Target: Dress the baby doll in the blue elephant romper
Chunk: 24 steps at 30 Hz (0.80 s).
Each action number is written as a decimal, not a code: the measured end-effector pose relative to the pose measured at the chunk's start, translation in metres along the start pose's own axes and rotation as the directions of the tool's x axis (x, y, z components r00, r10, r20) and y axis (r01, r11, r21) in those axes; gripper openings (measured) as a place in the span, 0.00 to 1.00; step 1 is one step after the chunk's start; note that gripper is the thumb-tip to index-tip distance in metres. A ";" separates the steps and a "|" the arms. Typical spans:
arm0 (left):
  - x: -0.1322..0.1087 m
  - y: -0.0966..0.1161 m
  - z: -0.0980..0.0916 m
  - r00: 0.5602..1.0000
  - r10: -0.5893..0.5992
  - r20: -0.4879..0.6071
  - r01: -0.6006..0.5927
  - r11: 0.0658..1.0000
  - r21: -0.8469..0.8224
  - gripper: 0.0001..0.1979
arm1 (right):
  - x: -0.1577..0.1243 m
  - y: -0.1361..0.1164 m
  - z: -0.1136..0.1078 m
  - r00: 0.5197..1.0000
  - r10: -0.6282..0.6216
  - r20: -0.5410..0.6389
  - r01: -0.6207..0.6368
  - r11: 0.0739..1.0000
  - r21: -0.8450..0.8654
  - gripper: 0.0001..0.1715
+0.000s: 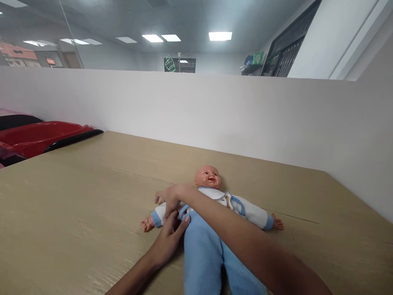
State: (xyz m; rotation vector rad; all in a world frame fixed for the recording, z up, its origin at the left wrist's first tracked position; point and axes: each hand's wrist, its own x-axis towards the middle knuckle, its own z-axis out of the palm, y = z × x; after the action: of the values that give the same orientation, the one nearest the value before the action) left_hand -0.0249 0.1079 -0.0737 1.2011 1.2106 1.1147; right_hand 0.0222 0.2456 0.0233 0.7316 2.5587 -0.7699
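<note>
A baby doll (208,177) lies on its back with its arms spread. It wears a white top (253,211) with blue trim and fuzzy light-blue pants (202,250). My left hand (168,234) is at the waist on the doll's left-hand side in view, thumb on the waistband and fingers tucked beneath, closed on the pants. Crossing over the doll's belly, my right forearm brings my right hand (175,198) to the same side. Its fingers curl down at the top's edge near the doll's arm, touching my left fingers; their tips are partly hidden.
The doll lies on a wide tan tabletop (76,209) with thin seams. A white wall (184,110) topped by a glass window borders the back and right. At the far left stands a glossy red plastic tub (46,135) with black edging.
</note>
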 end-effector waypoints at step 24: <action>0.017 0.017 -0.020 0.860 0.382 -0.337 -0.273 0.904 0.329 0.17 | -0.097 0.061 0.017 0.857 -0.175 -0.484 0.130 0.984 -0.125 0.19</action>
State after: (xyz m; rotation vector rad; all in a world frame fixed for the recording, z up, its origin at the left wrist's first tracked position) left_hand -0.0440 0.1266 -0.0579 1.4799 1.5394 1.5425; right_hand 0.1375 0.2440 0.0318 0.7846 3.1242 -0.5624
